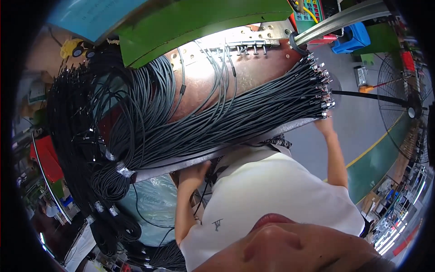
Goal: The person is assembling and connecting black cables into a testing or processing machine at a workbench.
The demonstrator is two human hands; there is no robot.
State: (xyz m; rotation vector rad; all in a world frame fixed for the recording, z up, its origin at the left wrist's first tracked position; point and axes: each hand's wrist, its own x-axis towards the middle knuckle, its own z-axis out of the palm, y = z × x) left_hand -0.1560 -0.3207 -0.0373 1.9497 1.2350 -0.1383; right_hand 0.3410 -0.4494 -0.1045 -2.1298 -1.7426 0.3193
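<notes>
A thick bundle of black cables [226, 111] lies across the brown bench top [253, 75], its metal connector ends gathered at the right. My left hand [194, 174] is below the bench's front edge [195, 161], close to my body; its fingers are hidden, so its grip does not show. At the bench's right end, my right hand [324, 124] is just beneath the connector ends [324, 97]. The edge and the connectors cover its fingers, and whether it touches them cannot be made out. A coiled, tied cable bundle [111, 181] hangs by the bench's left corner.
A green machine panel [204, 27] stands over the far side of the bench, above a row of metal clamps [251, 46]. More black cables [68, 122] hang at the left. On the right are a fan [403, 109] and a blue stool [353, 37].
</notes>
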